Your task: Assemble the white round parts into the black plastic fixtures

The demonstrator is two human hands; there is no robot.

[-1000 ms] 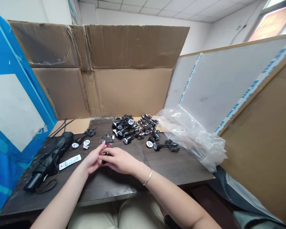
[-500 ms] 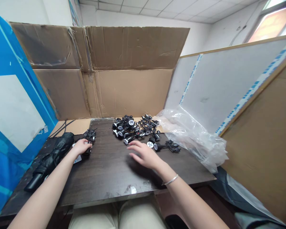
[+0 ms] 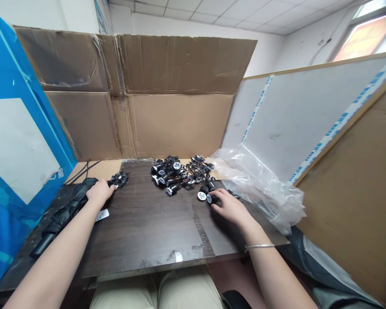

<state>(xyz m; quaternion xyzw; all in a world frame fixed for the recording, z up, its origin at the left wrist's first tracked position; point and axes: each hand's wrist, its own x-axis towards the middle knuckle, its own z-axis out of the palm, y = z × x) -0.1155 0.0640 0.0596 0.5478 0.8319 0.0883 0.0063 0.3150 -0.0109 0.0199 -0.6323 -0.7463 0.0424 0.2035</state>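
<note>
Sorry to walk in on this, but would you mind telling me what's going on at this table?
A person sits at a dark table. Their right hand closes on a black fitting beside a heap of similar fittings. Their left hand reaches a small black cluster, near a folded umbrella.

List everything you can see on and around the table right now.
table: one, dark brown, centre
fitting pile: many, black and white, table's back
fitting cluster: one, black, table's back left
single fitting: one, black, table's right
folded umbrella: one, black, table's left
card: one, white, table's left
plastic bag: one, clear, right
cardboard sheet: one, brown, behind
panel: one, blue, left
board: one, white, right
bracelet: one, silver, right wrist
left hand: beside fitting cluster
right hand: on single fitting
</note>
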